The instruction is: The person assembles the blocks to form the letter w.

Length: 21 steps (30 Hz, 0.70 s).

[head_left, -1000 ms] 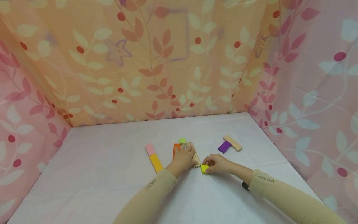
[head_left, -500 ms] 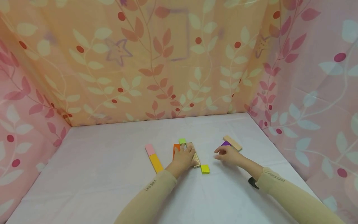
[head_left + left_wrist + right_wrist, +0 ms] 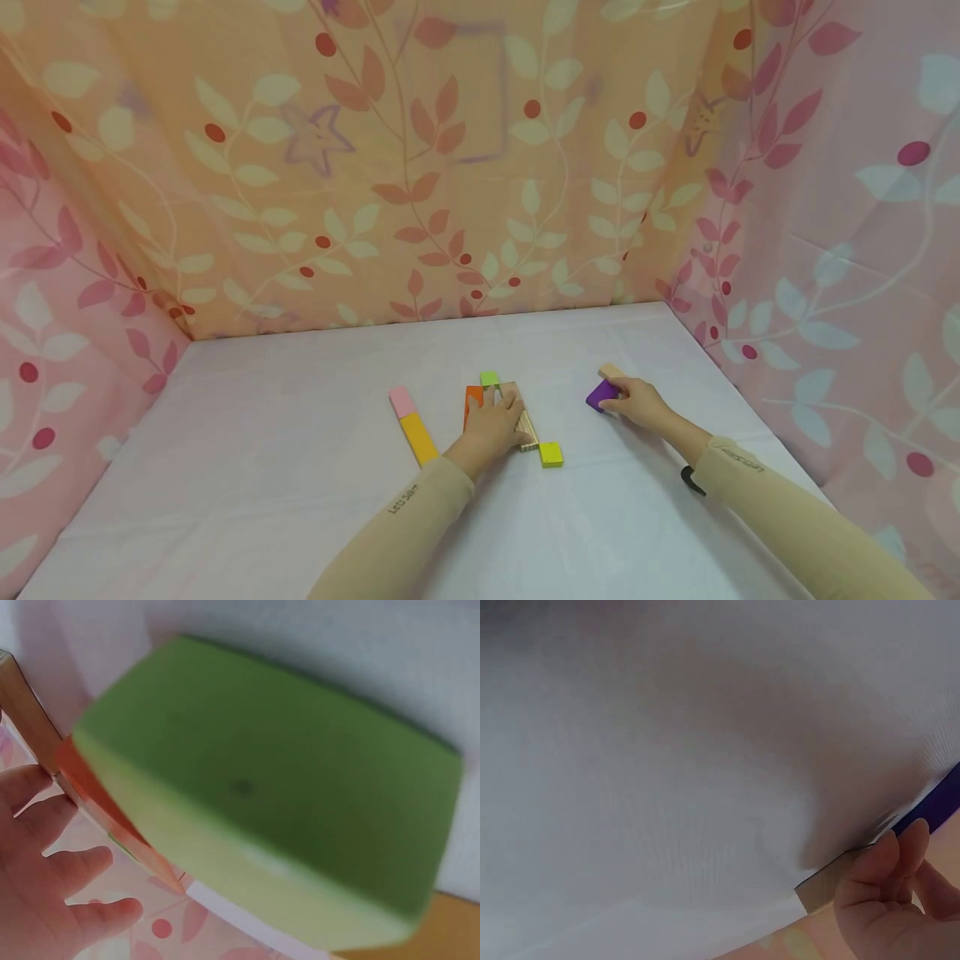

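My left hand (image 3: 492,425) rests with spread fingers over an orange block (image 3: 473,398) and a pale wooden block (image 3: 527,429). A lime green block (image 3: 489,379) touches their far end. In the left wrist view, a green block (image 3: 270,772) looms close to the camera, beside the spread fingers (image 3: 82,862). At the right, my right hand (image 3: 640,403) pinches a purple block (image 3: 601,395) at its right end. Behind it lies another plain wooden block (image 3: 610,370), partly hidden by the hand; its end (image 3: 825,886) shows in the right wrist view.
A yellow square block (image 3: 551,454) lies at the near corner of the wooden block under my left hand. Further left, a pink block (image 3: 401,402) and an amber block (image 3: 418,437) lie end to end on the white cloth (image 3: 262,450). Patterned curtains (image 3: 420,167) enclose the table.
My right hand has let go of the yellow block, moved right and away, and taken hold of the purple block. The left hand has stayed in place.
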Tool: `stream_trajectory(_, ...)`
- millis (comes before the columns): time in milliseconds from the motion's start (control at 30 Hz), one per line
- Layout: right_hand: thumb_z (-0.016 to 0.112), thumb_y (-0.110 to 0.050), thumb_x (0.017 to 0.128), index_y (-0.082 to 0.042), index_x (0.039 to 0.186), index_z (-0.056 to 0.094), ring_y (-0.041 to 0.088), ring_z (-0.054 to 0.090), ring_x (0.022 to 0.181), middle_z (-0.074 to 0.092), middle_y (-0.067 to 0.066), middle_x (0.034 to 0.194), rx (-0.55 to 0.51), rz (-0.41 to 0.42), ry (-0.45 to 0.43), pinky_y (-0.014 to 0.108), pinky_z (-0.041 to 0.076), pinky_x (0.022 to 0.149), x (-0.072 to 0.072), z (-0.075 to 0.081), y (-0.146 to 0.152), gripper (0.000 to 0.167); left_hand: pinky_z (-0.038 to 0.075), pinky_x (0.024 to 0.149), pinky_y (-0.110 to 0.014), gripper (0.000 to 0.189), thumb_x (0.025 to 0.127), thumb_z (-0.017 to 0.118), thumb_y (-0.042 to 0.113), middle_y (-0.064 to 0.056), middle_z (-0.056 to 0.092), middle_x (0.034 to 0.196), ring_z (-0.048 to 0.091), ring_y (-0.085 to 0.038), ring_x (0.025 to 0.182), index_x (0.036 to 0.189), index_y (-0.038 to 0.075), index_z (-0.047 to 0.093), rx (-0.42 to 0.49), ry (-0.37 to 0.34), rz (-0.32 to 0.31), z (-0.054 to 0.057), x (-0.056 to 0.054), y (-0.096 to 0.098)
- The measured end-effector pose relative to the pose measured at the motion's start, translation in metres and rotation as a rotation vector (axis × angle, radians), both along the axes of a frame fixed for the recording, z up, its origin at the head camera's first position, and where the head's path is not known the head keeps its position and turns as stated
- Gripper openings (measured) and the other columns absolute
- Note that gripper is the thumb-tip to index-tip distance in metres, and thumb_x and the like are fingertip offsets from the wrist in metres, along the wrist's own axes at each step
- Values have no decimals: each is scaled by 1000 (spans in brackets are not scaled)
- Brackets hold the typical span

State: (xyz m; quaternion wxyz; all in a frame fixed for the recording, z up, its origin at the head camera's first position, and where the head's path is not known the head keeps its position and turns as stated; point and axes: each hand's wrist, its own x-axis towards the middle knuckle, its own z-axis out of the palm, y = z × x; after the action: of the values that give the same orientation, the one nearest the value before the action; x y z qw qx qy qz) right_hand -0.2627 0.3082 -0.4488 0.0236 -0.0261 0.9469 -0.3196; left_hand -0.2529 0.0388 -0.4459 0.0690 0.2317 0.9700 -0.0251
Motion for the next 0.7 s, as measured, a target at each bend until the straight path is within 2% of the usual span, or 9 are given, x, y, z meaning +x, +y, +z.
stream_trajectory(100,71,-16,89,18,131,47,33,53,91,59,31,103,42,10,4,45,47,82,-2,-2,1,59,30,108,-56,70,88,57,58,3,38,153,28,-32,143,147,22,45,-1,4,1,-1,0,0)
stream_trajectory(167,71,-17,89,17,132,46,41,54,107,53,37,123,50,5,-8,53,44,94,-3,-2,0,60,30,108,-56,70,88,58,58,3,39,153,28,-32,143,146,22,46,1,6,1,-1,1,0)
stream_trajectory(233,71,-17,89,17,133,45,46,50,117,47,39,132,51,-2,-27,57,40,99,-4,-2,-1,61,30,108,-56,70,87,58,58,3,39,153,28,-32,142,146,22,46,3,6,1,0,1,0)
stream_trajectory(333,72,-17,89,16,134,45,46,50,117,47,38,132,48,-11,-54,56,41,98,-6,-1,-1,62,30,108,-56,70,87,58,58,2,39,153,28,-32,142,146,22,47,6,4,0,0,2,0)
stream_trajectory(500,74,-17,88,18,131,46,34,54,98,53,36,125,58,-6,-55,48,46,88,-8,0,-1,62,31,107,-56,69,87,58,58,2,40,152,29,-33,142,145,21,47,7,13,-5,0,1,0)
stream_trajectory(600,74,-17,87,18,131,46,36,54,100,52,37,126,55,-4,-61,49,46,89,-8,1,-1,63,31,107,-56,70,88,57,58,2,39,153,29,-32,142,146,21,46,-1,15,-5,-1,0,0)
stream_trajectory(700,72,-20,89,17,130,47,43,54,108,51,38,126,58,-9,-46,53,44,94,-8,4,2,61,30,108,-56,71,88,56,59,2,37,154,28,-32,142,147,22,45,-6,9,-5,-2,-1,0)
